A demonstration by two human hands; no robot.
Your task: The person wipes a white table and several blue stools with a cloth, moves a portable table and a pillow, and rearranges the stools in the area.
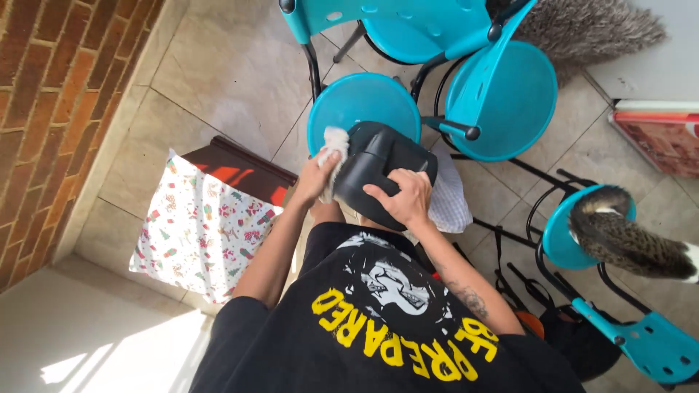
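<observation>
Black plastic appliance body (378,171), rounded, sits on seat of a teal stool (362,100), near its front edge. Left hand (319,177) presses a white cloth (334,149) onto the appliance's left side, fingers curled tight on the cloth. Right hand (405,198) lies flat on top/right of it, fingers spread, bracing. 2nd cloth, white checked (449,200), hangs under appliance at right. Teal chairs/stools: 4 counted. 1 cat (626,240), tabby, on the right teal seat (557,240). 1 low table w/ printed festive cover (200,233) at left by brick wall (44,109). Red/white flat sign or package (659,135) at right edge, rectangular; can't tell which.
</observation>
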